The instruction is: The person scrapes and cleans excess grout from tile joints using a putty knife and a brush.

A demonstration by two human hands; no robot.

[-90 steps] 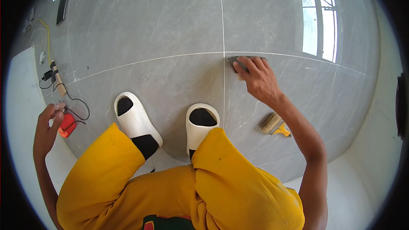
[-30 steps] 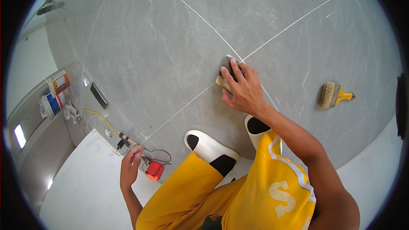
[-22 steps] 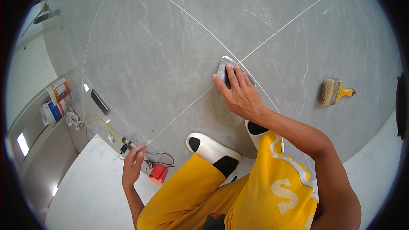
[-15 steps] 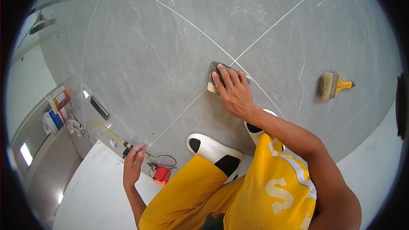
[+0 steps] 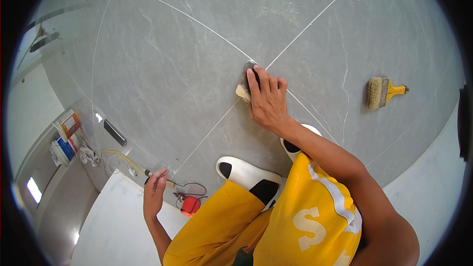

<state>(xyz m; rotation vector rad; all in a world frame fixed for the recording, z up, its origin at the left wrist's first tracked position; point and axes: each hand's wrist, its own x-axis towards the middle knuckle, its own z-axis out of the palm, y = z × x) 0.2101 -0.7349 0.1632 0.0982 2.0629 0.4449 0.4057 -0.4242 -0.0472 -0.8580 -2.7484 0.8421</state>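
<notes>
A sponge is pressed onto the grey tiled floor right at the grout crossing, its pale edge showing just on the near side of the crossing. It is covered by the right hand, whose fingers are stretched nearly flat and close together over it, so that it is held down against the tile. The left hand is seen well apart from the crossing, at the edge of a white ledge; its fingers are loosely curled with the tips at the end of a cable, and whether anything is gripped cannot be told. A red device lies just beside that hand, also far from the crossing. Two white slippers are planted between the crossing and the yellow shorts. A yellow-handled brush lies alone on the tile, well apart from the crossing on the right hand's side. Paint tubs are stacked farthest from the crossing, beyond the ledge.
</notes>
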